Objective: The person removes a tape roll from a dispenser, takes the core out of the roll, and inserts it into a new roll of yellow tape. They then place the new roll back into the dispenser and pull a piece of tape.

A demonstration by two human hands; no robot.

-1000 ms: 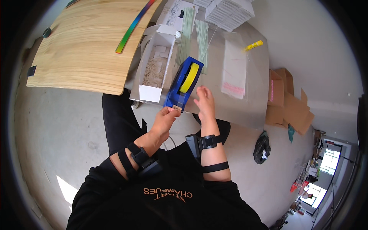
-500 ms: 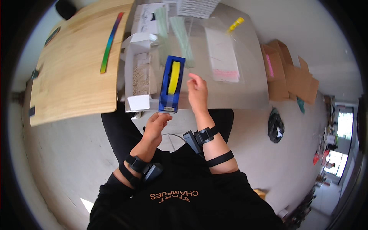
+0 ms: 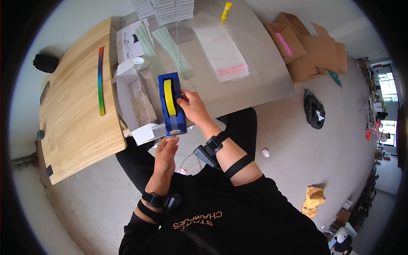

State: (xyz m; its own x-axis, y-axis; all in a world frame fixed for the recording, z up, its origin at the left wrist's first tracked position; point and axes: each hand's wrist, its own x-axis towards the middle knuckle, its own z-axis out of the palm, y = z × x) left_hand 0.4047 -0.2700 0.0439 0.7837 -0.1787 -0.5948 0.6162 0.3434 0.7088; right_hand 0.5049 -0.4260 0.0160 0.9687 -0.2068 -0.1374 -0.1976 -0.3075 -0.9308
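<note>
A blue tape dispenser [image 3: 168, 87] with a yellow tape roll [image 3: 169, 97] stands at the near edge of the grey table [image 3: 263, 76]. My right hand [image 3: 193, 106] grips its right side. My left hand [image 3: 166, 149] sits just below the dispenser's near end, fingers pinched at the clear tape coming off the cutter. An open white box [image 3: 138, 104] with pale filling lies to the left of the dispenser.
A wooden board [image 3: 72, 123] with a rainbow ruler [image 3: 101, 80] lies at the left. On the table are green strips [image 3: 170, 51], clear bags with pink print [image 3: 223, 53], a yellow glue stick [image 3: 226, 7] and white stacks. Cardboard boxes [image 3: 306, 46] sit on the floor at the right.
The view has turned, so the table now sits more upright in the picture. My left hand has come up to the dispenser's near end; my right hand stays on its side.
</note>
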